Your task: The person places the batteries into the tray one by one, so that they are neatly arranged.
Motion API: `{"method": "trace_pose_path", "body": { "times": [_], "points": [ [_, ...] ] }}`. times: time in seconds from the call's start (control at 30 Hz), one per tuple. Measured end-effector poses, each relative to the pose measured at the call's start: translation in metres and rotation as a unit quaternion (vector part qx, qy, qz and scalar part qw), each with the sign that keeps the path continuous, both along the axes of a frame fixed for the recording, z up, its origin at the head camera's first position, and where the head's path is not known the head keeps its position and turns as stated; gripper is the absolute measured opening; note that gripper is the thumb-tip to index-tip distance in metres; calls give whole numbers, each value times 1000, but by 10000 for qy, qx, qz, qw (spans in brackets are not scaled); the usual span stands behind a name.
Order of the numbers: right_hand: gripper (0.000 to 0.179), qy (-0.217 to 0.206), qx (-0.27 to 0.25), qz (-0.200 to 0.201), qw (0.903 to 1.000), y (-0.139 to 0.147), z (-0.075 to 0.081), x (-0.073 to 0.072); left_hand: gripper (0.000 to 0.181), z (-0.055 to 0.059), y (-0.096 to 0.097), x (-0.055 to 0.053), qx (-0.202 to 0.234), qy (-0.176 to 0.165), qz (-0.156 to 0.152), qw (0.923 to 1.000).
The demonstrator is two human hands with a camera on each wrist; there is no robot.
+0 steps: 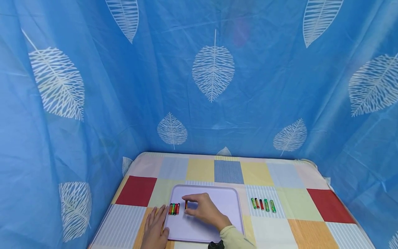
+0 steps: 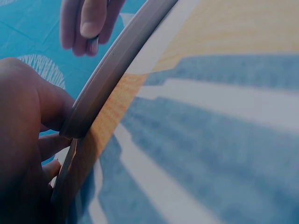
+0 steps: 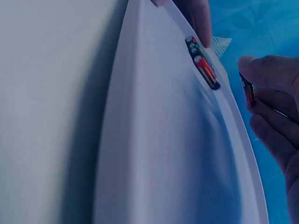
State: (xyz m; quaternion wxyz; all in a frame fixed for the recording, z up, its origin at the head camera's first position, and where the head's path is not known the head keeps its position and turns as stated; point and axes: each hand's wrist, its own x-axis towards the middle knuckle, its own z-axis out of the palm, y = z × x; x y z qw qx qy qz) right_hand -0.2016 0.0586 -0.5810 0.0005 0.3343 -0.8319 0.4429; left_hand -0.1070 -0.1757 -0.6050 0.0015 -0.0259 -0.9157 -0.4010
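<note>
My right hand (image 1: pixel 206 210) pinches a small dark-and-red battery (image 1: pixel 186 204) between thumb and fingertips, above the pale lilac tray (image 1: pixel 225 200). In the right wrist view the same battery (image 3: pixel 248 91) stands nearly upright in the pinch. Just left of it, several red and green batteries (image 1: pixel 174 209) lie side by side in a row on the tray, by its left rim. My left hand (image 1: pixel 154 227) rests at the tray's left edge with fingers extended. In the left wrist view its thumb lies right at the tray rim (image 2: pixel 88 100).
To the right of the tray, several green, red and dark batteries (image 1: pixel 262 204) lie in a spaced row on the patchwork tablecloth (image 1: pixel 276 233). Blue curtains (image 1: pixel 248 86) with white leaf prints hang behind the table and on both sides.
</note>
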Motion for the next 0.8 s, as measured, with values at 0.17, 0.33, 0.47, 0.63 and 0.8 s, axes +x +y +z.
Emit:
{"method": "trace_pose_path", "body": {
  "times": [0.17, 0.33, 0.47, 0.63, 0.8],
  "points": [
    [44, -12, 167, 78, 9998, -13, -1, -1, 74, 0, 0, -1, -40, 33, -26, 10000],
    [45, 93, 310, 28, 9995, -22, -7, -2, 74, -2, 0, 0, 6, 154, -30, 9999],
    [46, 103, 473, -32, 9988, -26, -12, -1, 74, -2, 0, 1, 18, 168, -32, 9999],
    [45, 193, 545, -122, 9983, -29, -13, 1, 74, -1, 1, 1, 20, 123, -45, 9999],
    [45, 309, 524, -167, 9980, -31, -12, 3, 74, 0, 0, 0, 5, 129, -40, 9999]
  ]
}}
